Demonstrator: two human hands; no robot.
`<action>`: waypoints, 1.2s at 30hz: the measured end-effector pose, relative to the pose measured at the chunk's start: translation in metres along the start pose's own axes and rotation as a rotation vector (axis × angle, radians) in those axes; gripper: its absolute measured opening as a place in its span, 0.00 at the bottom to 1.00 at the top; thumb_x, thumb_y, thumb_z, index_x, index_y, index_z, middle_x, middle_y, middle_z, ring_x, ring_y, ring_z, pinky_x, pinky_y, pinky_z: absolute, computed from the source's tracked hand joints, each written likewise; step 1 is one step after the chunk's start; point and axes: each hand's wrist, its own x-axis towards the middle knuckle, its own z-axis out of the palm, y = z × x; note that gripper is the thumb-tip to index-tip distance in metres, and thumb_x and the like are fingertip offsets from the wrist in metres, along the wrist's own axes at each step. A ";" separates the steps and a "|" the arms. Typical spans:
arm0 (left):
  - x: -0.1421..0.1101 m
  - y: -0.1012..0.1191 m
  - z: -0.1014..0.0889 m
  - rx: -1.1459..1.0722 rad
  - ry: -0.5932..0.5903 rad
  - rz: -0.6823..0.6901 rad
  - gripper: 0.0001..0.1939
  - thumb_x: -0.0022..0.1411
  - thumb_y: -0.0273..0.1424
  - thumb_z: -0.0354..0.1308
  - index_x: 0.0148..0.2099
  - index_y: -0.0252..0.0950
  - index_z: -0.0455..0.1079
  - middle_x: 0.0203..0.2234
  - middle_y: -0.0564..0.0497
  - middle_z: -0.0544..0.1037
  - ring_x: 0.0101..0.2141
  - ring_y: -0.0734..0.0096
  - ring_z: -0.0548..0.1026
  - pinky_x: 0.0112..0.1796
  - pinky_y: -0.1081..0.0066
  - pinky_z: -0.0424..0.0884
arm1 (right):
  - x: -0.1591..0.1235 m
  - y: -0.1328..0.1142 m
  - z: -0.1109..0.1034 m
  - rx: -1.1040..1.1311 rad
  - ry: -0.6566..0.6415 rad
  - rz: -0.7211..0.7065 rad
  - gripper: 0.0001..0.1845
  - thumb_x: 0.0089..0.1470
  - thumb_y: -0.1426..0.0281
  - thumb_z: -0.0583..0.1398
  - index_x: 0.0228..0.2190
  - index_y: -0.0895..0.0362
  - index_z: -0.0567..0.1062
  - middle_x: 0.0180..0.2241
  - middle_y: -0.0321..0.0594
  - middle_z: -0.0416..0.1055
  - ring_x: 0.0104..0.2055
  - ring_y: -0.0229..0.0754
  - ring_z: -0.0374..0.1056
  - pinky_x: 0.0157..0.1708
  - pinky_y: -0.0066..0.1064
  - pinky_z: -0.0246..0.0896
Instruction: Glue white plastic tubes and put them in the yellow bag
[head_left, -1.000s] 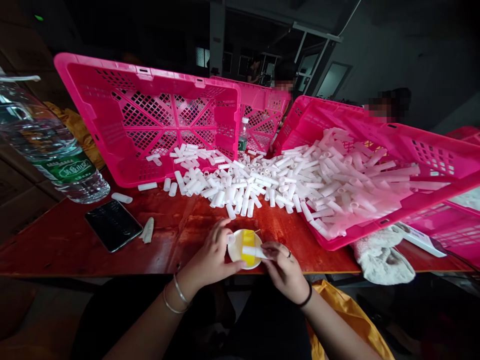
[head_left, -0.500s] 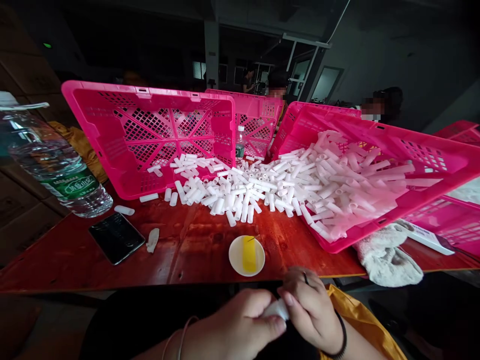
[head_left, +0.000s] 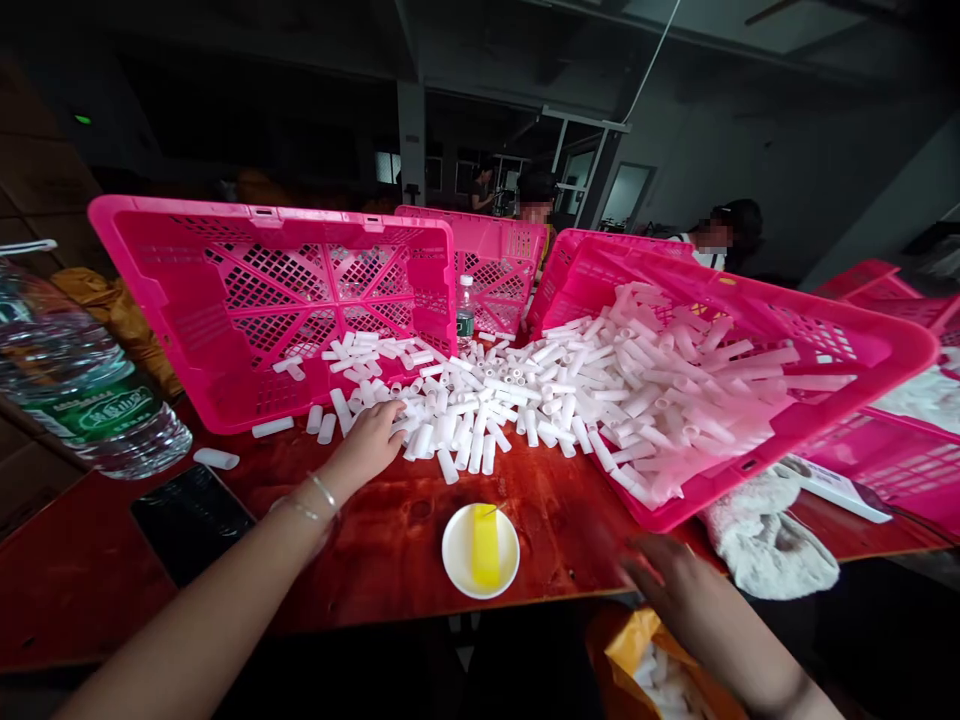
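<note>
A heap of short white plastic tubes (head_left: pixel 532 425) spreads over the red tabletop (head_left: pixel 375 560). My left hand (head_left: pixel 367 445) reaches to the near left part of this heap, thumb and forefinger apart beside the tubes; its other fingertips are hidden. Smeared by motion, my right hand (head_left: pixel 667 580) is over the table's front edge, above an orange-yellow bag (head_left: pixel 634 640) with white tubes inside. Whether its fingers hold anything does not show. Between my hands sits a white dish (head_left: pixel 454 565) with a flat yellow piece (head_left: pixel 485 550) and a thin dark sliver on it.
A tipped pink crate (head_left: pixel 832 400) spills tubes at right; another pink crate (head_left: pixel 172 330) stands on its side at left. A large water bottle (head_left: pixel 112 410), a phone (head_left: pixel 191 525) and a grey-white cloth (head_left: pixel 780 550) are on the table. Co-workers (head_left: pixel 536 200) are beyond.
My hands were together at the table's front edge around a white tube. They have parted: the left stretches forward to the heap, the right has moved right. The bag's opening shows, and the view has shifted.
</note>
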 end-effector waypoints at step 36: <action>-0.116 0.037 0.007 0.006 -0.186 -0.046 0.12 0.64 0.25 0.42 0.44 0.36 0.66 0.38 0.44 0.76 0.43 0.56 0.74 0.44 0.58 0.70 | 0.043 -0.068 0.090 0.625 -0.259 -0.184 0.11 0.60 0.71 0.55 0.45 0.55 0.69 0.43 0.47 0.71 0.45 0.46 0.71 0.42 0.38 0.71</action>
